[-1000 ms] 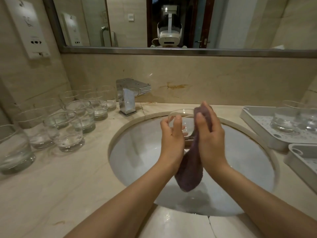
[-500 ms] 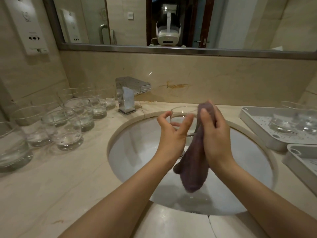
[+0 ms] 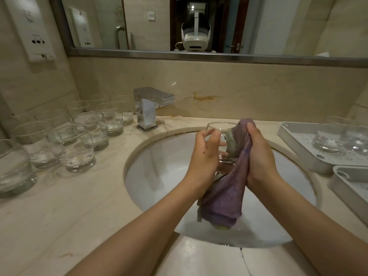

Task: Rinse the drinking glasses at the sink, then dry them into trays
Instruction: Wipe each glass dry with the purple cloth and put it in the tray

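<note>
Over the white sink bowl [image 3: 159, 176] my left hand [image 3: 205, 156] grips a clear drinking glass [image 3: 221, 132] upright by its side. My right hand [image 3: 258, 156] holds a purple cloth [image 3: 225, 198] against the glass's right wall; part of the cloth is tucked inside the glass and the rest hangs down into the bowl. Several clear glasses [image 3: 77, 150] stand on the counter to the left. Two glasses [image 3: 328, 140] stand in a white tray [image 3: 294, 140] at the right.
A chrome faucet [image 3: 147, 108] stands behind the sink at the left. A second white tray [image 3: 346, 186] lies nearer me at the right edge. A mirror runs along the wall above the beige stone counter [image 3: 79, 216].
My left hand has shifted its grip round the glass's side. My right hand has pushed the cloth down along and into the glass. The view has moved slightly closer.
</note>
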A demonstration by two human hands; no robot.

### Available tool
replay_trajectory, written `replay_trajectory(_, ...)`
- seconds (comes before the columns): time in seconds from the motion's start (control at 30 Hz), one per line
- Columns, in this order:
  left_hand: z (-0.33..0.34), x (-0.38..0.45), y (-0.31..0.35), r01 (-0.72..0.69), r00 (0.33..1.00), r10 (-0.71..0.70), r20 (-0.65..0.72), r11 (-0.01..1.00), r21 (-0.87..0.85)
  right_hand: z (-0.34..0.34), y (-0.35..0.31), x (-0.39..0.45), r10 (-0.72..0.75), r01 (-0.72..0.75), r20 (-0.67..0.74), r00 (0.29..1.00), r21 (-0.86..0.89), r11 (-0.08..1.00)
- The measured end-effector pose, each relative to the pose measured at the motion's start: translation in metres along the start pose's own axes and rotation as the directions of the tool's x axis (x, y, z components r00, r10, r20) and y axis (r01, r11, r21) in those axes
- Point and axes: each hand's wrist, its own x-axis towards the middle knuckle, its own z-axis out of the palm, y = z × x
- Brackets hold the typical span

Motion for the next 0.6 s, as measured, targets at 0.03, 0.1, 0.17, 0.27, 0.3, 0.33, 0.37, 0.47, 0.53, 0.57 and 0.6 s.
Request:
replay_trajectory(0.03, -0.001, 0.001, 0.000, -0.005, 1.000, 0.004, 0.021, 1.000, 0.024, 0.000, -0.002, 0.000, 0.036, -0.036, -0.004, 0.999, 0.018, 0.999)
replay_trajectory(0.1, -0.003, 0.002, 0.000, -0.030, 0.999, 0.025, 0.047, 0.994, 0.105, 0.000, -0.002, -0.001, 0.027, -0.027, -0.045, 0.999, 0.000, 1.000)
replay_trajectory(0.17, -0.006, 0.003, -0.001, -0.029, 0.999, 0.023, 0.040, 0.984, 0.178, 0.002, -0.002, -0.003, -0.037, 0.031, -0.094, 0.995, -0.064, 0.997)
replay_trajectory(0.27, -0.009, 0.006, -0.004, -0.018, 0.999, 0.021, -0.031, 0.993, 0.115, 0.008, -0.001, -0.012, -0.232, 0.208, -0.044, 0.972, -0.303, 0.930)
replay_trajectory(0.3, -0.009, 0.007, -0.007, -0.009, 0.998, 0.014, -0.064, 0.998, 0.068, 0.009, 0.000, -0.016, -0.302, 0.284, 0.015, 0.953, -0.385, 0.878)
replay_trajectory(0.33, -0.009, 0.009, -0.009, 0.001, 0.996, 0.001, -0.093, 1.000, 0.030, 0.010, 0.004, -0.019, -0.354, 0.352, 0.086, 0.931, -0.459, 0.816)
replay_trajectory(0.37, -0.010, 0.009, -0.009, 0.009, 0.993, -0.009, -0.117, 1.000, 0.000, 0.012, 0.008, -0.023, -0.394, 0.416, 0.164, 0.905, -0.541, 0.731)
replay_trajectory(0.47, -0.013, 0.012, -0.010, 0.050, 0.991, -0.058, -0.117, 0.996, -0.073, 0.011, 0.027, -0.026, -0.478, 0.581, 0.368, 0.797, -0.681, 0.445)
replay_trajectory(0.53, -0.015, 0.012, -0.009, 0.070, 0.994, -0.080, -0.080, 0.990, -0.119, 0.009, 0.025, -0.022, -0.466, 0.585, 0.376, 0.801, -0.657, 0.475)
replay_trajectory(0.57, -0.015, 0.011, -0.008, 0.076, 0.994, -0.085, -0.062, 0.987, -0.139, 0.008, 0.020, -0.020, -0.450, 0.562, 0.350, 0.822, -0.625, 0.542)
replay_trajectory(0.6, -0.016, 0.012, -0.008, 0.083, 0.995, -0.089, -0.037, 0.984, -0.156, 0.007, 0.013, -0.017, -0.424, 0.526, 0.315, 0.849, -0.584, 0.618)
